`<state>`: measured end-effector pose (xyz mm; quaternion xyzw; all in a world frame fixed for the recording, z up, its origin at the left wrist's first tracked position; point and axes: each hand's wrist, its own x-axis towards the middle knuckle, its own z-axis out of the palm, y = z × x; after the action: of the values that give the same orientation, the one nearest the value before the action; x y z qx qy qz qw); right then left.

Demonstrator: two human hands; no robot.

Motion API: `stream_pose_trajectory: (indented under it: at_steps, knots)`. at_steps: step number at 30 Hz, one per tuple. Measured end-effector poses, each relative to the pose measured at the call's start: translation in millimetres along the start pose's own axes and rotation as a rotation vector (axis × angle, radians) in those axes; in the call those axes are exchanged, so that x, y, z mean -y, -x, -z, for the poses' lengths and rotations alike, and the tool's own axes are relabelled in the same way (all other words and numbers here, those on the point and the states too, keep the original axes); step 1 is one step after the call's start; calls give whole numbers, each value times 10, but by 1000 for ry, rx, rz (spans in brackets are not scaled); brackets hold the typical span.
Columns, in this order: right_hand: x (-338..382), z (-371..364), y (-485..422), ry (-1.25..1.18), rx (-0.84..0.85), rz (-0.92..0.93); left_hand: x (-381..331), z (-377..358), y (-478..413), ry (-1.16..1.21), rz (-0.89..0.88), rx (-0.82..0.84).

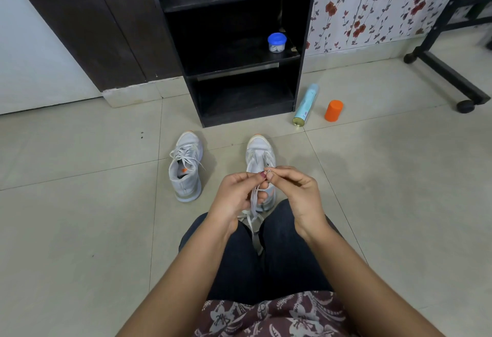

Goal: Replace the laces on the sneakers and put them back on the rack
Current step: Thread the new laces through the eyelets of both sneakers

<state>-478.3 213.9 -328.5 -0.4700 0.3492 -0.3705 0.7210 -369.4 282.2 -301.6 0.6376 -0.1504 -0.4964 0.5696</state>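
Observation:
Two grey sneakers stand on the tiled floor in front of a black shoe rack. The left sneaker is laced with a loose bow. The right sneaker lies partly hidden behind my hands, its eyelets bare as far as I can see. A grey lace hangs from my fingers down between my knees. My left hand and my right hand meet above the right sneaker, and both pinch the lace's end between thumb and fingertips.
A blue-lidded jar sits on the rack's middle shelf. To the right of the rack lie a light-blue spray can and its orange cap. A black wheeled stand is at far right. My knees fill the lower middle.

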Motion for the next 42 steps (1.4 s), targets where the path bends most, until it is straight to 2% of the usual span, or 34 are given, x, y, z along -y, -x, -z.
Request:
stream_pose_trajectory:
  at_steps: [5,16,22,26,31,36,42]
  knots:
    - [41,-8,-27,-10,35,-24,20,17,-28,-1,-6,-7]
    - [-2,-80,10,14,-44,-18,80,-35,-11,36,-47,-19]
    - [-40,1,3,348,-34,253,39,-52,4,-27,-134,-50]
    - [-47,-5,19,445,-34,379,33,-71,8,11,-157,-73]
    - [-52,-2,8,413,17,324,23,-54,6,15,-176,-86]
    - [0,-70,27,56,79,41,22,-46,7,0,-197,-82]
    - [-7,-110,32,-107,32,-87,56,-21,-18,-32,-163,-48]
